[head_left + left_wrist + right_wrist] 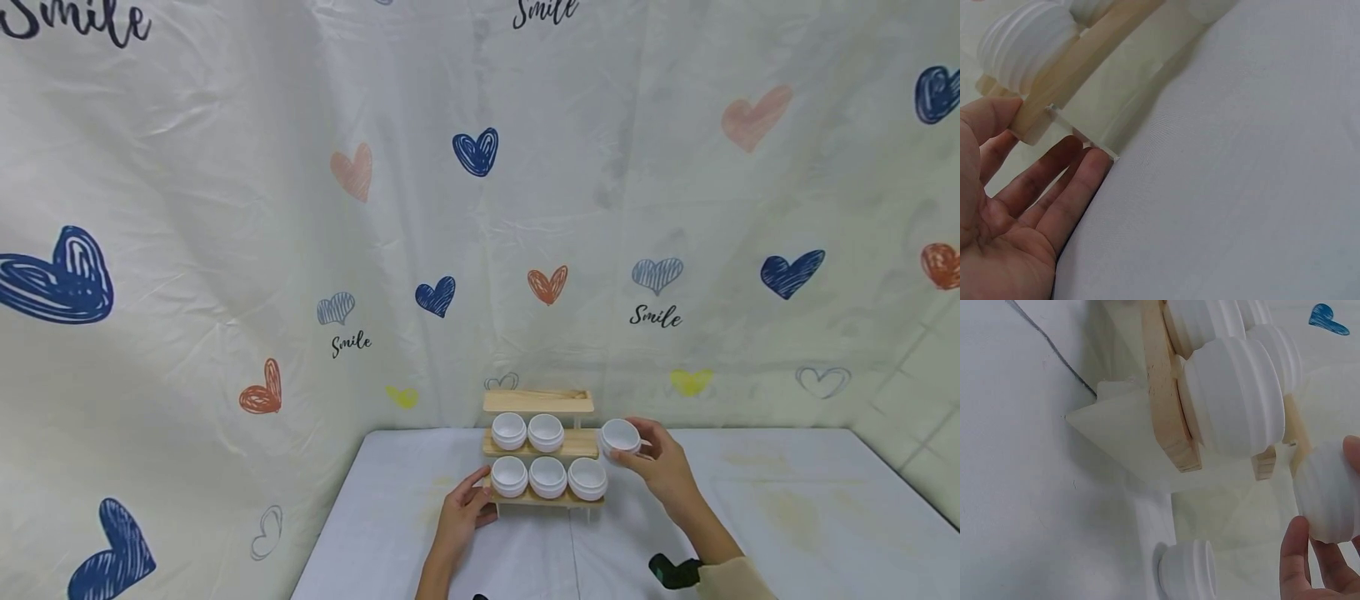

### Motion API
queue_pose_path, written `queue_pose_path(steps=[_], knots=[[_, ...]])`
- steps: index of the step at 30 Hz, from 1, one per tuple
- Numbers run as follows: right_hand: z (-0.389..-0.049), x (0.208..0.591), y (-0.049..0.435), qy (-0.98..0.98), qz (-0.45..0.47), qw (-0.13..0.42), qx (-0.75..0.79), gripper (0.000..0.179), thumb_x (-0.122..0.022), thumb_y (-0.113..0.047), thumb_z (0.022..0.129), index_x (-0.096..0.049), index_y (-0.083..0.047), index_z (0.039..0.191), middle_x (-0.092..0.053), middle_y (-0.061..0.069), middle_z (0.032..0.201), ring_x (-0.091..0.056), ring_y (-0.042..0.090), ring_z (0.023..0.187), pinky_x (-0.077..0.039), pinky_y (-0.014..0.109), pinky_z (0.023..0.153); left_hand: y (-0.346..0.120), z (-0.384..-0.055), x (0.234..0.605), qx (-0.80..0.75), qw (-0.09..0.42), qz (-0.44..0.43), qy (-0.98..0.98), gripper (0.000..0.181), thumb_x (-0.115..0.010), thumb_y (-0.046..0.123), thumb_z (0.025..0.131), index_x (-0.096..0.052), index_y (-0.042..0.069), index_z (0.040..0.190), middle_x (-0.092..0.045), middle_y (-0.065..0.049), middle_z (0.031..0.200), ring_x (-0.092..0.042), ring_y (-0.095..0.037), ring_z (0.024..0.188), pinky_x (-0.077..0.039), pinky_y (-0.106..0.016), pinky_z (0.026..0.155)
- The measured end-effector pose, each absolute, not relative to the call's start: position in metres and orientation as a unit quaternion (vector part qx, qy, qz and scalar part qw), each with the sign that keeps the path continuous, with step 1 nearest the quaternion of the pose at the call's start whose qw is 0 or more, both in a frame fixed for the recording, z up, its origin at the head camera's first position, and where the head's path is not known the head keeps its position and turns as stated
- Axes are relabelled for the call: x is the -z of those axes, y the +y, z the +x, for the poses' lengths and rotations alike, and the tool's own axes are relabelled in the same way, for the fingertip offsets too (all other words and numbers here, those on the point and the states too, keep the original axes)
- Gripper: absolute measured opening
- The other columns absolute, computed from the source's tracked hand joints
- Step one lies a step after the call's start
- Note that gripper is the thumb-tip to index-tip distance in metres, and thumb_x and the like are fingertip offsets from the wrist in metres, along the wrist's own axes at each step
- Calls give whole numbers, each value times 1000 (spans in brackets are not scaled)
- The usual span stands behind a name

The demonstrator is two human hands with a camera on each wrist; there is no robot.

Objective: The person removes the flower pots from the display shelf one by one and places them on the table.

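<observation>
A three-tier wooden rack [536, 450] with clear supports stands on the table. Three white ribbed cups [547, 477] sit in a row on its lowest board, two more cups [546, 432] on the middle one; the top board [538, 402] is bare. My left hand [465, 512] grips the left end of the lowest board, thumb against the wood [1041, 122] and other fingers by the clear leg [1085, 132]. Between thumb and fingers, my right hand [660, 467] holds a white cup [1329, 494] upright, just right of the middle board.
Another white cup [1188, 570] stands beyond the rack's right side in the right wrist view, mostly hidden by my right hand in the head view. A white cloth [757, 517] covers the table. Behind it hangs a white curtain [570, 208] printed with hearts.
</observation>
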State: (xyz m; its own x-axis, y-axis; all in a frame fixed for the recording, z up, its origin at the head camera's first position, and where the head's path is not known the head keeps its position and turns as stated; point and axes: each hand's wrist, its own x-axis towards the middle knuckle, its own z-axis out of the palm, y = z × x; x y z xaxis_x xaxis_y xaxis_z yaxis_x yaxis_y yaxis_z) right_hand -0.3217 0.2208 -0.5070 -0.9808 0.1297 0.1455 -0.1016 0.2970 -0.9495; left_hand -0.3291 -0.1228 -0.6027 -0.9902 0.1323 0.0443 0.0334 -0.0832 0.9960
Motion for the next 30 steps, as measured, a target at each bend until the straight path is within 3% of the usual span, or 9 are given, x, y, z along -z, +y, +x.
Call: queue_pose_path(steps=[14,24,30], knots=[[-319,515,226,-793,5,102,-600,68,-83,-22,87,-49,-8,143,-55,16,141,-59,-3,98,-57,17,81,-123,-330,604,-735,31,60,675,48,-63,19,102,-53,7,148,-69,-2,103,-71,-17,96,-64,-37,84],[-317,518,228,-801,-29,84,-592,68,-82,-19,88,-47,-8,144,-55,16,140,-58,7,97,-55,17,79,-123,-331,605,-736,32,63,674,48,-62,20,102,-53,8,148,-69,-1,102,-71,-15,95,-64,-37,84],[-318,525,231,-800,-27,85,-594,68,-83,-20,87,-47,-7,143,-56,17,140,-60,4,95,-56,18,79,-123,-330,605,-736,35,64,673,49,-62,20,102,-53,8,149,-71,-3,106,-71,-17,96,-64,-37,84]])
